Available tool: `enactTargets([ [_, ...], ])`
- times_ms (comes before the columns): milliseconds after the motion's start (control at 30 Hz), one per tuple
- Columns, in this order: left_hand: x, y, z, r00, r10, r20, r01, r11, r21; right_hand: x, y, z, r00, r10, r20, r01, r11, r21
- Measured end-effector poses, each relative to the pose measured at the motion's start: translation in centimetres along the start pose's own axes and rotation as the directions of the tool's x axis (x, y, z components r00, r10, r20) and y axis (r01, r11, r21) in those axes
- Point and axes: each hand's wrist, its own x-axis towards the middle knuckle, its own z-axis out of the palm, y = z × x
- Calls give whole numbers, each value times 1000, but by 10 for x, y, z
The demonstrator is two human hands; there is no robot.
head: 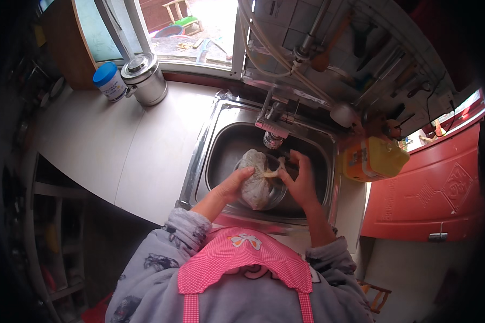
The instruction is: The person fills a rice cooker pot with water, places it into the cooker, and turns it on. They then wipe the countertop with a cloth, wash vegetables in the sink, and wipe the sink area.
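Observation:
A knotted clear plastic bag (255,193) with pale, indistinct contents is held over the stainless steel sink (222,161). My left hand (232,185) grips the bag's left side, thumb on top. With thumb and fingers, my right hand (301,179) takes hold of the bag's twisted neck (271,174) on the right. Beneath the bag the rim of a bowl (282,196) shows in the basin; the bag covers most of it. Just beyond both hands is the metal faucet (273,139), its spout over the basin.
Left of the sink, a lidded metal pot (145,82) and a blue-lidded tub (110,82) stand on the white counter (157,133). A yellow plastic jug (374,159) stands to the right. Utensils, including an orange ladle (321,60), hang on the tiled wall. A red panel (424,194) lies far right.

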Motion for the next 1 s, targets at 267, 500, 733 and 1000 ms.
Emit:
enactTargets([
  [267,7,-4,-7,992,6,-129,-5,1000,5,-2,15,17,856,-392,337,493,816,-304],
  [500,8,11,-12,969,244,-40,-189,835,516,-8,24,22,891,-70,449,211,939,-272],
  [733,7,14,-5,980,194,52,-200,908,369,-12,53,25,507,275,817,-857,58,512],
  [1000,8,-2,-21,994,-44,-98,29,988,-150,-16,14,7,809,203,552,-537,637,553],
])
